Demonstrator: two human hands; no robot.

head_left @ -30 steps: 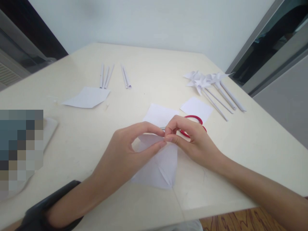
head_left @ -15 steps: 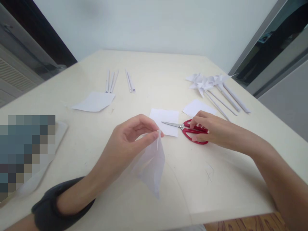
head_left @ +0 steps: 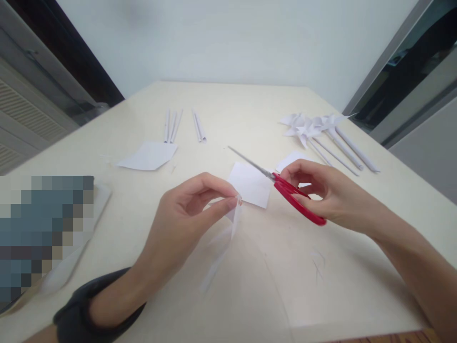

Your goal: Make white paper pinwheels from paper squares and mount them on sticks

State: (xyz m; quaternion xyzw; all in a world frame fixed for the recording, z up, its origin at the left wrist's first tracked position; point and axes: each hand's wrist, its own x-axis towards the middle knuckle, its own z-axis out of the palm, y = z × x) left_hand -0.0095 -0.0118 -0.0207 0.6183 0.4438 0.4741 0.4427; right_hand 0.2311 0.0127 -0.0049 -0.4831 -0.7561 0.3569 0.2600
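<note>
My left hand (head_left: 194,205), a black band on its wrist, pinches the gathered corner of a thin white paper (head_left: 232,226) between thumb and fingertips. The paper hangs below the fingers, blurred and seen nearly edge-on. With my right hand (head_left: 321,183) I grip the red handles of a pair of scissors (head_left: 296,202), raised off the table. Their blades look closed and point to the far left, over a square white sheet (head_left: 252,183) on the tabletop. A gap separates the scissors from the pinched paper. A thin thread (head_left: 276,281) runs toward the table's front edge.
Paper pinwheels (head_left: 305,127) with rolled sticks (head_left: 352,147) lie at the right. Several paper tubes (head_left: 172,126) and another sheet (head_left: 150,155) are at the back left. A second sheet (head_left: 294,159) lies partly behind my right hand. Thin scraps (head_left: 317,267) lie near the front.
My right hand has lifted the scissors from the table and tilted them, tips away from me. The paper in my left hand has turned edge-on.
</note>
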